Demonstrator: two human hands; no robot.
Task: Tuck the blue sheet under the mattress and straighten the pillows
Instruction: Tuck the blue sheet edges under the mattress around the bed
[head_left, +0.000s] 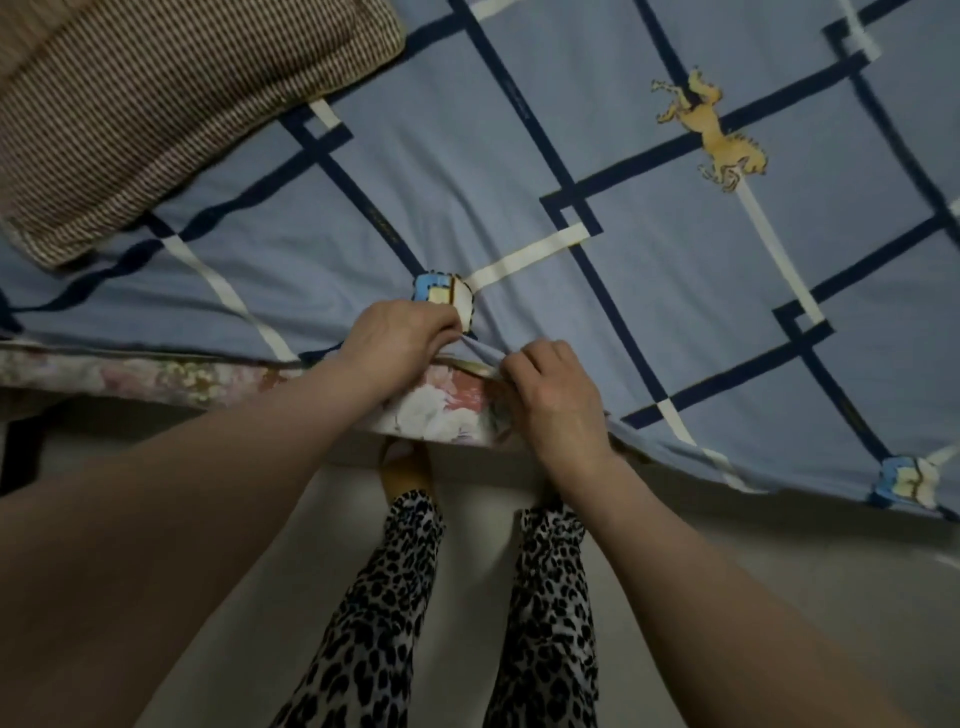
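The blue sheet (649, 244), crossed by dark and white bands with a tan horse print, covers the bed top. At the near edge of the bed, my left hand (397, 338) and my right hand (558, 387) each pinch a fold of the sheet's border. Between them the edge is lifted, and the floral side of the mattress (441, 408) shows bare. Left of my hands the sheet ends along the mattress top; to the right it hangs over the side. A brown striped pillow (156, 109) lies at the upper left.
My legs in leopard-print trousers (395, 613) stand close against the bed on a pale floor (779, 597). A dark object (21, 452) is at the left edge below the mattress.
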